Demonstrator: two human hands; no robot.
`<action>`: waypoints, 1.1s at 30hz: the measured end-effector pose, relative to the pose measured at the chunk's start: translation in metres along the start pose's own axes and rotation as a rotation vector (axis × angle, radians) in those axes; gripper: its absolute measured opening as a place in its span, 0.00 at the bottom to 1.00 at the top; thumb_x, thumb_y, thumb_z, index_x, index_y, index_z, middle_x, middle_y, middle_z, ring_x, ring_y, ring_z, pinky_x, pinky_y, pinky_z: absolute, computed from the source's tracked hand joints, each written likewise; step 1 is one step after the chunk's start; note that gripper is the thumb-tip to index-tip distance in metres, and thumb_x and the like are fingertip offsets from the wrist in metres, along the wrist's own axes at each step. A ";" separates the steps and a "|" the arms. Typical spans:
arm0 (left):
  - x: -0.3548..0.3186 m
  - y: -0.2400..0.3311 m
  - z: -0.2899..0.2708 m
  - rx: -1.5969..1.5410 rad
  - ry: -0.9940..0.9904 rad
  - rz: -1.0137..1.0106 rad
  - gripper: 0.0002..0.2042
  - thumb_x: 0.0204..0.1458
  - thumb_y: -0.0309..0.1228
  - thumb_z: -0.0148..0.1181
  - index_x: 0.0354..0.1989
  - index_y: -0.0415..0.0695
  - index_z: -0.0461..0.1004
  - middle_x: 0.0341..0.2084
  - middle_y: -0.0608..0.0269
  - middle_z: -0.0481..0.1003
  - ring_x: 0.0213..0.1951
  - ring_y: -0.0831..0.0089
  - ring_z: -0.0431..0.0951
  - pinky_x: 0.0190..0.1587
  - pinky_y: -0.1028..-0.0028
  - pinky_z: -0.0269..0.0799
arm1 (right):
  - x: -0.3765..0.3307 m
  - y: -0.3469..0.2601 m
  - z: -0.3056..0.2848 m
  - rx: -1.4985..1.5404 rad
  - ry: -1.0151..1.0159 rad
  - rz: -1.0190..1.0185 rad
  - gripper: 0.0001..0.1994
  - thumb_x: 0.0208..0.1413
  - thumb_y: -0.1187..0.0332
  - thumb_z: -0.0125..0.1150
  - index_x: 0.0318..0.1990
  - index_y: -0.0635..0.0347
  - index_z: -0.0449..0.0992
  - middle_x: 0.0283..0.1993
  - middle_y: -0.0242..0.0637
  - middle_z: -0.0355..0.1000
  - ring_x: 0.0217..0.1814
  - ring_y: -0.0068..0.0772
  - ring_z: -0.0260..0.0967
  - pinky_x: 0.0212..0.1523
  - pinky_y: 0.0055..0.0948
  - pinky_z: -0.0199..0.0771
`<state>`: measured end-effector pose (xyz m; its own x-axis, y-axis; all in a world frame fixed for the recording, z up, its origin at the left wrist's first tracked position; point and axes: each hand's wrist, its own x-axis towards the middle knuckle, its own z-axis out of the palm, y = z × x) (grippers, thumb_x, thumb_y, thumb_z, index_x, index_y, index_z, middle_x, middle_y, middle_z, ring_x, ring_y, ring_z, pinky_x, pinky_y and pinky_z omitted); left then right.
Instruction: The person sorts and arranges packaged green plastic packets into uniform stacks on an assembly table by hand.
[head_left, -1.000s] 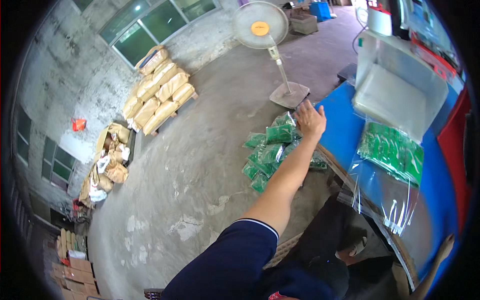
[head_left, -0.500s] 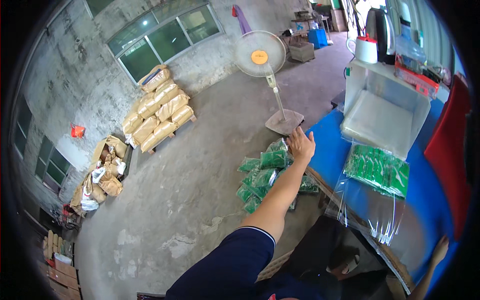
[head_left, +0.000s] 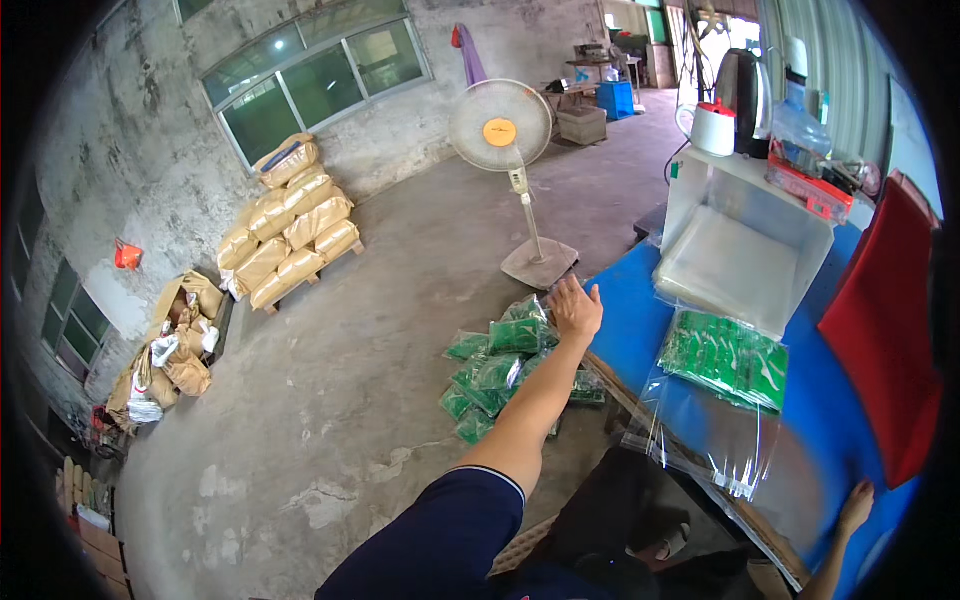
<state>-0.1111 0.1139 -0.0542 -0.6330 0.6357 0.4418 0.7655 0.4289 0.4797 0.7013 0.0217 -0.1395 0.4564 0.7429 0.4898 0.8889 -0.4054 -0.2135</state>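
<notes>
My left arm reaches out over the floor, and my left hand (head_left: 577, 308) is open, fingers extended, with nothing in it. It is beside the far left edge of the blue tabletop (head_left: 622, 312), above a heap of green packets in clear plastic (head_left: 500, 372) on the floor. At the lower right my right hand (head_left: 856, 507) rests on the tabletop, holding nothing visible; its fingers look extended. Between the hands, a row of green packets (head_left: 725, 360) lies on the table, partly in a clear plastic bag (head_left: 700, 432) whose loose end hangs over the near edge.
A white open-fronted box (head_left: 815, 262) holds a stack of clear sheets, with a kettle (head_left: 742, 100) on top. Red material (head_left: 885, 340) stands at the right. A pedestal fan (head_left: 538, 262) stands beyond my left hand. Brown sacks (head_left: 290, 225) are piled by the wall.
The whole scene has shifted left in the picture as my head turned slightly. My left hand stays open and outstretched over the heap; my right hand remains on the table.
</notes>
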 end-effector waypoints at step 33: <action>-0.001 0.004 0.004 0.009 0.053 0.041 0.24 0.60 0.46 0.56 0.54 0.38 0.66 0.49 0.46 0.72 0.56 0.51 0.71 0.61 0.52 0.60 | -0.005 -0.022 -0.036 -0.078 -0.152 0.042 0.26 0.70 0.51 0.45 0.55 0.69 0.74 0.51 0.57 0.75 0.52 0.61 0.72 0.53 0.50 0.71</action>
<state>-0.1070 0.1176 -0.0561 -0.6061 0.6181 0.5007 0.7919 0.4093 0.4532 0.6783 0.0076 -0.1067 0.4991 0.7941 0.3469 0.8658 -0.4735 -0.1618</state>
